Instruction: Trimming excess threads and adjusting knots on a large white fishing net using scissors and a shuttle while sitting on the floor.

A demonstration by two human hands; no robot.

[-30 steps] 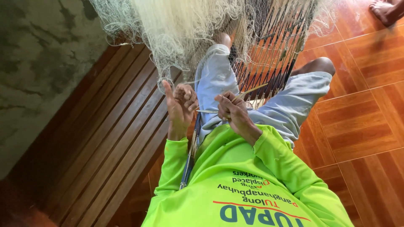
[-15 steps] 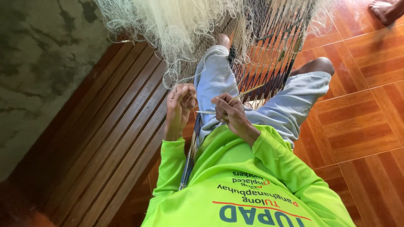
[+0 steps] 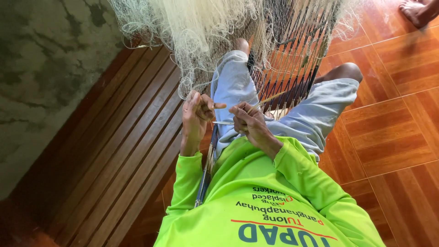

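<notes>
I see the fishing net [image 3: 196, 32], a pale, fine mesh, hanging in a bunched mass at the top of the view and draping down over my knees. Its lower edge reaches my left hand [image 3: 195, 112]. That hand is closed in a narrow pinch on strands of the net, fingers curled, index finger pointing toward the other hand. My right hand [image 3: 249, 123] sits just beside it, also closed, gripping a slim pale netting needle [image 3: 265, 99] that angles up and away toward the mesh. A thin light strip [image 3: 222, 122] spans the small gap between both hands; I cannot tell whether it is twine or a gauge stick.

Both hands work above my lap, over light grey shorts [image 3: 238, 87]. My sleeves are bright green [image 3: 274, 183]. I sit on a dark slatted wooden bench [image 3: 123, 137]. To the right lies an orange-brown tiled floor [image 3: 393, 119]. Another person's bare foot [image 3: 418, 11] rests on it at the top right corner, well apart.
</notes>
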